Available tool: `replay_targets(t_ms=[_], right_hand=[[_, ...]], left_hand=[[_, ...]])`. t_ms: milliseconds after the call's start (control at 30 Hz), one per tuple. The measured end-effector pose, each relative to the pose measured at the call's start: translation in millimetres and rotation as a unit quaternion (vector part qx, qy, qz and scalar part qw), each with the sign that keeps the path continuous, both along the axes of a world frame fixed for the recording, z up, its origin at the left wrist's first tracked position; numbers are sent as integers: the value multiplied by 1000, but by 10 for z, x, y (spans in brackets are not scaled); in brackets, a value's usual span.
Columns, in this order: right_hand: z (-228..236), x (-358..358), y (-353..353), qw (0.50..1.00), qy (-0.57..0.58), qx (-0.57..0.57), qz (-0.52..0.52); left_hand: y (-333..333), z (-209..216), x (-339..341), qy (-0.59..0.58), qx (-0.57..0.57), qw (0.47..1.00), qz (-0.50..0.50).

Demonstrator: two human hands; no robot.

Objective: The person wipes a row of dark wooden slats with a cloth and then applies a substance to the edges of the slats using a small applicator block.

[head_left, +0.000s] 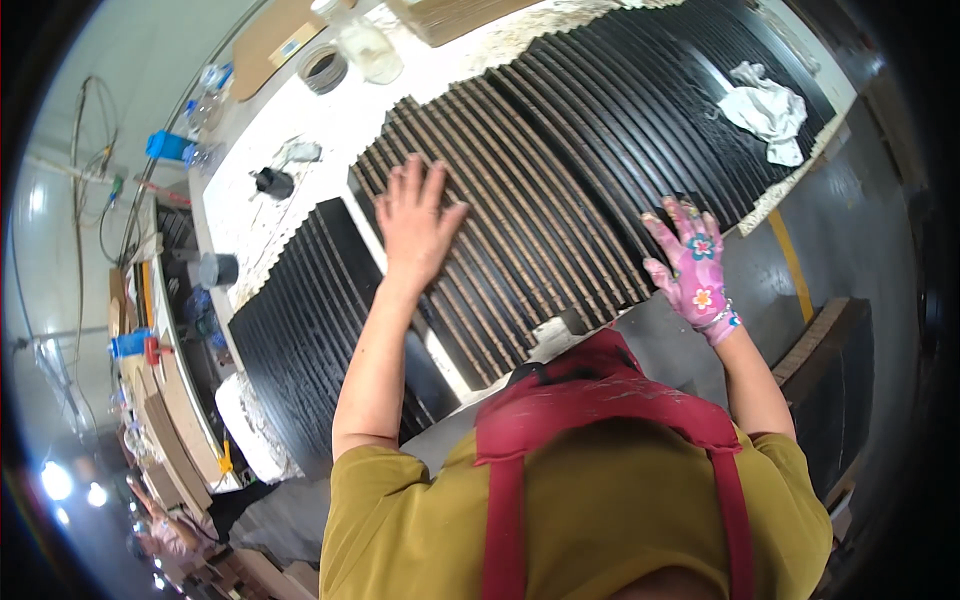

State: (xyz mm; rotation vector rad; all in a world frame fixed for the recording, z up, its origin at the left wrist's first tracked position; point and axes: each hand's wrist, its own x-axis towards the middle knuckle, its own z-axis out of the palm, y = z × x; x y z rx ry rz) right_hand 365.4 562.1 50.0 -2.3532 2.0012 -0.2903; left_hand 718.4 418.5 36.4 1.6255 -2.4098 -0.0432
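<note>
Far left: grey cup [218, 270] by the tabletop's [322, 128] edge, probably parked there to be clear of the work. Beside it, a batch of black strips [290, 335] lies side by side, ends stepped; set close, I'd judge, so they take up little room. Small black container [273, 183] past their far ends, within a stretch of my left arm. Further off, a ring-shaped roll [323, 68] and a clear jar [368, 50], likely pushed back as not needed at hand.

Middle: the brown-edged strips [500, 200], in a row on the tabletop, running from near my apron [610, 385] toward the far side. My bare left hand [415, 230] lies on their left part, palm down, fingers [412, 182] spread with the thumb held off; nothing pinched. A flat hand like that would suit steadying several at once (or feeling whether they sit even).

Right: darker strips [640, 95] continue the row. My right hand [700, 265], in a pink flowered glove, is at their near edge, fingers slightly apart, nothing pinched; how hard they press, I can't tell. White cloth [770, 112] crumpled on the far right end, perhaps left there for wiping.
</note>
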Motion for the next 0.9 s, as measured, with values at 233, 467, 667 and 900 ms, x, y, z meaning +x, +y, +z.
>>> replay_targets(t_ms=[233,467,667,900], right_hand=[[-21,-15,25,1000,9,-20,0],[511,344,373,943,-319,-25,96],[-99,560,862,807,-505,299,61],[-89,1513,637,840,-378,362,142]], left_hand=[[190,84,-72,-41,82,995,-26],[-77,21,263,91,21,995,-30],[-1408,75,-36,208,-143,968,4],[-1892,-259,205,145,99,983,49]])
